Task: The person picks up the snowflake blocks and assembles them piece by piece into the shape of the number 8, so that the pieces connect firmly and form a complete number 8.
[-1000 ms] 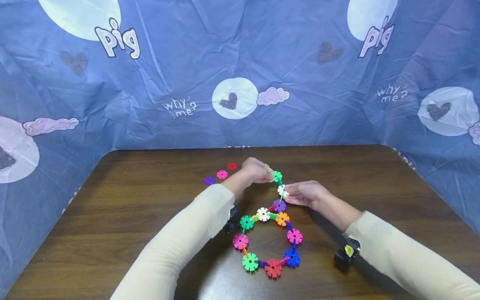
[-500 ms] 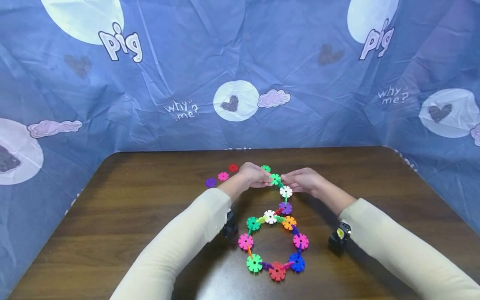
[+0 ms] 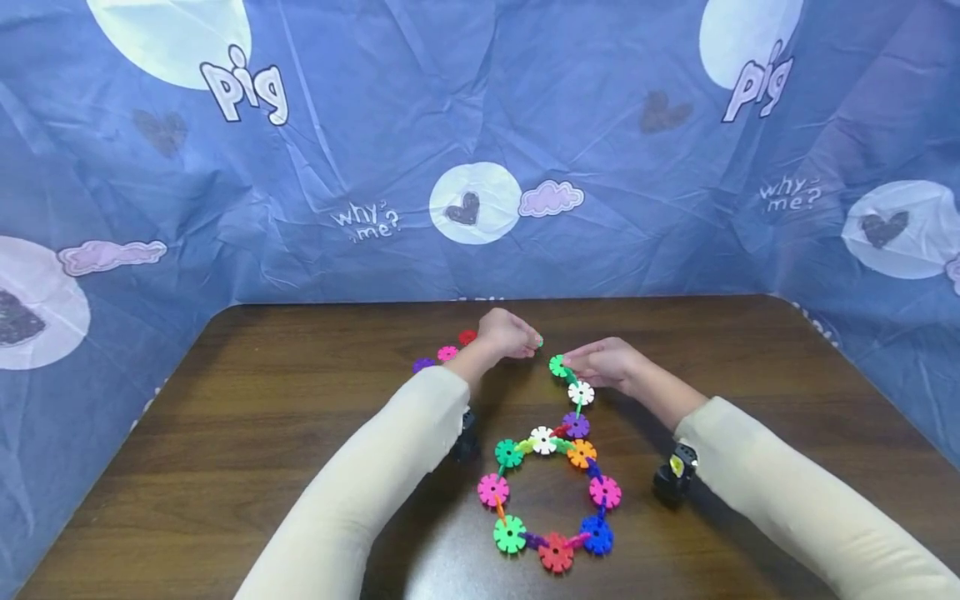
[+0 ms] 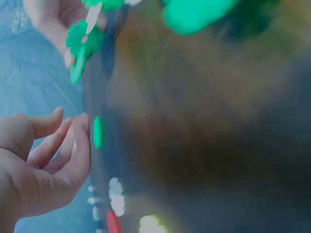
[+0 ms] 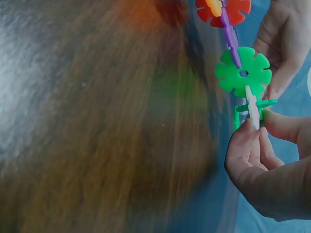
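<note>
Interlocking notched plastic discs form a chain on the table; its closed ring of mixed colours has a red disc (image 3: 556, 552) at the front. From the ring's back a short tail runs away through a purple disc (image 3: 576, 425) and a white disc (image 3: 581, 392) to a light green disc (image 3: 558, 365). My right hand (image 3: 611, 364) pinches the tail near that far end. My left hand (image 3: 510, 333) is just behind it, with a loose green disc (image 4: 98, 132) right at its fingertips. In the left wrist view, thumb and fingers stand apart.
Loose red (image 3: 467, 337), pink (image 3: 447, 353) and purple discs (image 3: 423, 365) lie left of my left forearm, which partly covers that area. A blue printed cloth (image 3: 480, 125) hangs behind the brown table (image 3: 300, 375).
My left hand has let go of the tail's green disc and moved back to the loose green one. My right hand has shifted its hold from the white disc to the tail's far end.
</note>
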`<state>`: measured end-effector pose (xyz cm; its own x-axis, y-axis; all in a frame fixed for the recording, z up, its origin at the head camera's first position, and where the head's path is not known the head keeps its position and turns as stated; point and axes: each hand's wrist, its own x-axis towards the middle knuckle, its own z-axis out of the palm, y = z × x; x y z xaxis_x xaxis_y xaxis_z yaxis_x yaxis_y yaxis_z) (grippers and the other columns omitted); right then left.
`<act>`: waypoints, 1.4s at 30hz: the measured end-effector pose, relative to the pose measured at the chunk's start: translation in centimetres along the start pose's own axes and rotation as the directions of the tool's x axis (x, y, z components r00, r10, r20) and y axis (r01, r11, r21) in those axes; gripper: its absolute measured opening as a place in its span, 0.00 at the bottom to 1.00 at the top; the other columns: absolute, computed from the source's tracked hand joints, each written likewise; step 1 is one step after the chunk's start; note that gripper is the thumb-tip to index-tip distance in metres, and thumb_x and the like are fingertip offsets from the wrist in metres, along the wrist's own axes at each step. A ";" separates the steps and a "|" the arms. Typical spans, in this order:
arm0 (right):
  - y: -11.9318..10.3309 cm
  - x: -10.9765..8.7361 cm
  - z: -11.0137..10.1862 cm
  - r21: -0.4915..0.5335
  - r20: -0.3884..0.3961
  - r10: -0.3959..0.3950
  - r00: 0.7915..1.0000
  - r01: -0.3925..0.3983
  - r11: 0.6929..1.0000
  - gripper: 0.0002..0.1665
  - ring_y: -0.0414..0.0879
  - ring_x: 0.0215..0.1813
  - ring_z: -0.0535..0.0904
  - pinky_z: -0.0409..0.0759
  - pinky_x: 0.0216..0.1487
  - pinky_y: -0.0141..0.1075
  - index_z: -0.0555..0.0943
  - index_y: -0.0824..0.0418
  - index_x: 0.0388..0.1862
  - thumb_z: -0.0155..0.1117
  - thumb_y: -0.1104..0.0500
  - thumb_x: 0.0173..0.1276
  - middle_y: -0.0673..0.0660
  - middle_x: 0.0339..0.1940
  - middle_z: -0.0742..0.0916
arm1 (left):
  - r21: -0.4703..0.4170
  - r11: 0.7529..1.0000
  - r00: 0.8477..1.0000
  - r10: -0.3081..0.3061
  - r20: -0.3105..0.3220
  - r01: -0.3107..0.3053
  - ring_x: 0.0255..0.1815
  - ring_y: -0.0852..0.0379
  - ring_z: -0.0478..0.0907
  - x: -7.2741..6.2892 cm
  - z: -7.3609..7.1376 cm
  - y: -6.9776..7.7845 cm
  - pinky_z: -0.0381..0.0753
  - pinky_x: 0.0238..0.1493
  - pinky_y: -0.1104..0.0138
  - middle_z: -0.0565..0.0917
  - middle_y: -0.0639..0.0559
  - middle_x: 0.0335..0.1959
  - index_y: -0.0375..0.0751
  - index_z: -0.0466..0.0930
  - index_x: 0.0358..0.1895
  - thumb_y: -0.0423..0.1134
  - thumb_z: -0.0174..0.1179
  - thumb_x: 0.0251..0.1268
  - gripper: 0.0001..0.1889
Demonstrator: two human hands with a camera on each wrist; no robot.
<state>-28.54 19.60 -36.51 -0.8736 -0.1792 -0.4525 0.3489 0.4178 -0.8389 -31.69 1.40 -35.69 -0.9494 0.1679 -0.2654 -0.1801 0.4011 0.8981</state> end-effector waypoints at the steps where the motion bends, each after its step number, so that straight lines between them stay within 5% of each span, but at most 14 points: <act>1: 0.1 0.0 -0.1 -0.002 0.000 0.001 1.000 -0.001 1.000 0.25 0.32 0.35 0.80 0.81 0.50 0.31 0.73 0.72 0.62 0.59 0.59 0.70 0.42 0.31 0.85 | 0.092 0.995 0.999 0.036 -0.035 -0.033 0.22 0.60 0.80 0.2 -0.2 0.2 0.86 0.41 0.66 0.88 0.37 0.38 0.30 0.87 0.38 0.30 0.65 0.58 0.07; 4: 0.2 -0.1 -0.3 -0.003 -0.005 0.004 1.000 -0.004 1.000 0.25 0.32 0.36 0.80 0.82 0.48 0.30 0.73 0.71 0.62 0.59 0.59 0.70 0.42 0.32 0.85 | 0.351 0.932 0.986 0.138 -0.097 -0.096 0.35 0.57 0.84 1.0 -0.7 0.6 0.84 0.45 0.67 0.89 0.44 0.37 0.37 0.89 0.37 0.35 0.67 0.57 0.07; 8: 0.4 0.1 -0.5 0.017 -0.004 0.004 1.000 -0.004 1.000 0.25 0.32 0.35 0.81 0.82 0.45 0.28 0.73 0.71 0.62 0.59 0.60 0.70 0.41 0.30 0.85 | 0.588 0.794 0.976 0.217 -0.035 -0.156 0.55 0.53 0.80 1.9 -0.5 0.7 0.79 0.59 0.65 0.88 0.50 0.45 0.41 0.88 0.43 0.40 0.66 0.59 0.11; 14: 0.3 -0.1 -0.4 0.020 0.001 0.003 1.000 -0.003 1.000 0.26 0.32 0.34 0.80 0.81 0.41 0.26 0.72 0.72 0.63 0.59 0.60 0.70 0.40 0.28 0.84 | 0.791 0.586 0.978 0.196 0.072 -0.176 0.42 0.57 0.77 2.7 0.5 0.2 0.80 0.39 0.66 0.86 0.52 0.39 0.43 0.86 0.34 0.44 0.62 0.64 0.09; 18: -0.1 -0.2 -0.3 0.025 -0.001 0.005 1.000 -0.005 1.000 0.26 0.32 0.33 0.80 0.82 0.42 0.26 0.72 0.72 0.63 0.59 0.60 0.70 0.40 0.28 0.84 | 0.824 0.533 0.971 0.224 0.081 -0.191 0.41 0.57 0.79 2.8 0.5 0.2 0.81 0.39 0.66 0.86 0.53 0.37 0.43 0.84 0.30 0.44 0.64 0.61 0.09; 22: -0.1 0.0 -0.3 0.034 -0.005 0.018 1.000 -0.018 0.999 0.26 0.32 0.32 0.80 0.82 0.40 0.26 0.71 0.72 0.64 0.58 0.60 0.70 0.40 0.26 0.84 | 0.812 0.550 0.972 0.220 0.089 -0.198 0.44 0.57 0.81 2.7 0.1 0.2 0.83 0.44 0.64 0.86 0.53 0.41 0.42 0.84 0.35 0.42 0.70 0.56 0.09; 29: 0.5 0.1 -0.2 0.035 -0.011 0.018 1.000 -0.018 0.999 0.26 0.31 0.31 0.80 0.82 0.39 0.25 0.71 0.72 0.63 0.59 0.61 0.70 0.40 0.25 0.84 | 0.693 0.691 0.968 0.249 0.041 -0.207 0.41 0.56 0.81 1.6 -0.2 -0.3 0.82 0.44 0.67 0.88 0.50 0.35 0.40 0.87 0.30 0.39 0.75 0.47 0.09; 32: 0.5 0.0 -0.1 0.040 -0.016 0.010 1.000 -0.009 0.999 0.26 0.31 0.31 0.80 0.81 0.38 0.25 0.71 0.73 0.63 0.59 0.61 0.70 0.40 0.25 0.84 | 0.639 0.729 0.959 0.280 0.047 -0.244 0.40 0.56 0.82 1.2 -0.6 -0.5 0.82 0.44 0.69 0.89 0.49 0.33 0.39 0.88 0.30 0.37 0.74 0.48 0.07; 37: 0.5 -0.2 0.1 0.055 -0.013 0.007 1.000 -0.006 0.998 0.26 0.31 0.32 0.80 0.81 0.40 0.25 0.70 0.74 0.63 0.58 0.62 0.70 0.40 0.25 0.84 | 0.583 0.747 0.943 0.313 0.114 -0.318 0.42 0.56 0.85 0.4 -1.0 -1.1 0.82 0.43 0.72 0.90 0.48 0.36 0.39 0.89 0.36 0.36 0.72 0.52 0.08; 42: 0.4 -0.2 -0.1 0.072 -0.004 -0.009 1.000 0.009 0.997 0.26 0.30 0.32 0.80 0.81 0.41 0.24 0.69 0.76 0.63 0.58 0.64 0.70 0.40 0.25 0.84 | 0.554 0.736 0.916 0.375 0.145 -0.389 0.38 0.57 0.86 -0.5 -1.2 -1.2 0.80 0.36 0.76 0.90 0.47 0.33 0.39 0.89 0.35 0.35 0.71 0.53 0.06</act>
<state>-28.30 19.85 -36.75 -0.8781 -0.1789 -0.4437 0.3644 0.3508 -0.8626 -31.28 -0.25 -36.23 -0.8996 0.4346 0.0433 0.3795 0.7286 0.5703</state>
